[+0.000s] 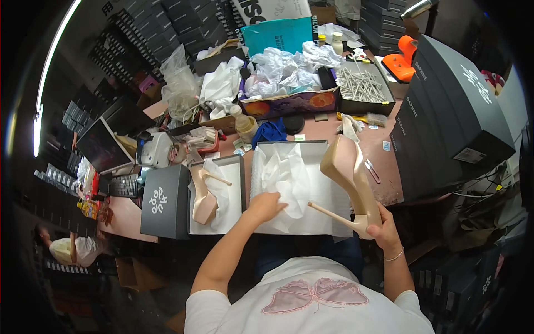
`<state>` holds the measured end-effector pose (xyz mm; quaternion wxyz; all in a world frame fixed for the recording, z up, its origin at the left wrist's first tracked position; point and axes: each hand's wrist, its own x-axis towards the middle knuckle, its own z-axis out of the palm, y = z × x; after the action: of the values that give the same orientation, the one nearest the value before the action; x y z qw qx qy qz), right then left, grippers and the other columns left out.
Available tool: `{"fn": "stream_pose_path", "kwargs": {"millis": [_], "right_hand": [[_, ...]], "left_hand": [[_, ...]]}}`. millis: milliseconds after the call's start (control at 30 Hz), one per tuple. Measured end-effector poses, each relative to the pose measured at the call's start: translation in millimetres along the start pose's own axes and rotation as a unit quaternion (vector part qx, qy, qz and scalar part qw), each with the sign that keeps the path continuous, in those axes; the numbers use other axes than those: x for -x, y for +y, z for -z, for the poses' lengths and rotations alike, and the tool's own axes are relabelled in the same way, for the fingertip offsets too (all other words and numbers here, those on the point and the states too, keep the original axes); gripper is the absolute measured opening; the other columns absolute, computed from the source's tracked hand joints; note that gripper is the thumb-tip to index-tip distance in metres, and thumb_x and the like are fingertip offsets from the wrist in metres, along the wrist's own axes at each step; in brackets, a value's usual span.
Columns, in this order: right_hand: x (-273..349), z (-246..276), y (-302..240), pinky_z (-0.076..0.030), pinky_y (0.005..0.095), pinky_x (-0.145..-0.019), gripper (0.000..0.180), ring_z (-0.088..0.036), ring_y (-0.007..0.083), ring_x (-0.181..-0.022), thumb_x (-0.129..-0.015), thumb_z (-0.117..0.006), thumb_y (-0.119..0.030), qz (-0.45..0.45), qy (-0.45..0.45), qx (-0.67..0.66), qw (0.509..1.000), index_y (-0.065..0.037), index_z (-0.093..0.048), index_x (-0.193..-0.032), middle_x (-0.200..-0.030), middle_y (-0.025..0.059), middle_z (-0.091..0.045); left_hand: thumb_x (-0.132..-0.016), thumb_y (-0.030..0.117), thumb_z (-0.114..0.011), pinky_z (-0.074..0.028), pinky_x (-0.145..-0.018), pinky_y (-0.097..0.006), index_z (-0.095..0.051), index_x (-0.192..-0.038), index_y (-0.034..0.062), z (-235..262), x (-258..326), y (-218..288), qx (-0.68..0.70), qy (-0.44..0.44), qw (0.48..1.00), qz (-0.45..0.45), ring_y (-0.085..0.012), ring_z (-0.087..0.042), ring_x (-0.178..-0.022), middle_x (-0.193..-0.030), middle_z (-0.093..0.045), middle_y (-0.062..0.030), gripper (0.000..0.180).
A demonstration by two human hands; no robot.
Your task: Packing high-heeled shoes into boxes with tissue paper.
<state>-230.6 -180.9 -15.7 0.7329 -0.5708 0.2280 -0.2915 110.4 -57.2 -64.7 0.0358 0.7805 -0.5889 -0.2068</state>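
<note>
In my right hand (385, 229) is a beige high-heeled platform shoe (359, 183), gripped round its heel end. Its sole faces up and left, and the thin heel points left over an open shoe box (328, 222). Crumpled white tissue paper (286, 189) lies in that box. The closed fingers of my left hand (266, 207) are on the paper's near left edge and seem to pinch it. A second beige high-heeled shoe (204, 203) lies on its side on tissue in a smaller box part (232, 222) to the left.
A dark box lid (165, 201) stands left of the boxes. Stacked dark shoe boxes (445, 117) rise at the right. Behind are a carton of crumpled paper (289, 103), a tray of white sticks (364, 83), a bottle (243, 123), a blue cloth (270, 132) and tweezers (372, 170).
</note>
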Motion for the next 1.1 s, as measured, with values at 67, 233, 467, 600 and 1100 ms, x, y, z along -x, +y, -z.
{"fn": "stream_pose_path", "kwargs": {"millis": [67,233,467,600,1100], "right_hand": [[-1,-3,-11,-0.051,0.0250,-0.069,0.076,-0.061,0.0171,-0.092,-0.075,-0.072,-0.041,-0.005,-0.011,-0.126,0.992,0.004,-0.047,-0.131,-0.105,0.0125,-0.062],[-7,9,1,-0.051,0.0258,-0.053,0.058,-0.060,0.0234,-0.085,-0.090,-0.056,-0.049,-0.019,0.024,-0.436,0.899,-0.004,-0.050,-0.126,-0.105,0.0108,-0.059],[2,9,-4,-0.050,0.0255,-0.052,0.053,-0.057,0.0250,-0.085,-0.089,-0.057,-0.046,-0.021,0.034,-0.531,0.846,-0.009,-0.051,-0.126,-0.106,0.0086,-0.057],[18,20,-8,-0.047,0.0246,-0.047,0.065,-0.059,0.0241,-0.075,-0.083,-0.062,-0.047,-0.017,0.021,-0.335,0.942,-0.001,-0.048,-0.128,-0.102,0.0127,-0.058],[-60,-39,-26,-0.045,0.0238,-0.083,0.060,-0.054,0.0113,-0.100,-0.084,-0.071,-0.019,-0.081,-0.168,-0.013,0.982,0.002,-0.046,-0.134,-0.111,0.0067,-0.057]], "left_hand": [[-0.088,0.040,-0.062,-0.050,-0.069,-0.047,-0.068,-0.078,-0.0005,20,-14,-5,0.092,0.147,0.985,-0.010,-0.0399,-0.065,-0.075,-0.073,-0.065,-0.0228,0.042],[-0.086,0.017,-0.063,-0.047,-0.064,-0.046,-0.062,-0.080,0.0033,164,-65,52,0.009,0.446,0.881,-0.160,-0.0367,-0.060,-0.070,-0.073,-0.061,-0.0180,0.015],[-0.076,-0.003,-0.061,-0.050,-0.072,-0.034,-0.060,-0.093,0.0035,155,-61,125,0.145,0.126,0.916,-0.353,-0.0252,-0.063,-0.076,-0.085,-0.063,-0.0123,0.018],[-0.080,-0.001,-0.055,-0.049,-0.078,-0.042,-0.062,-0.098,0.0037,148,-45,97,0.046,0.196,0.951,-0.235,-0.0350,-0.061,-0.090,-0.097,-0.061,-0.0168,0.020],[-0.075,-0.007,-0.054,-0.052,-0.072,-0.039,-0.052,-0.127,0.0028,189,126,67,-0.015,0.045,0.975,-0.219,-0.0329,-0.065,-0.084,-0.135,-0.050,-0.0157,0.053]]}}
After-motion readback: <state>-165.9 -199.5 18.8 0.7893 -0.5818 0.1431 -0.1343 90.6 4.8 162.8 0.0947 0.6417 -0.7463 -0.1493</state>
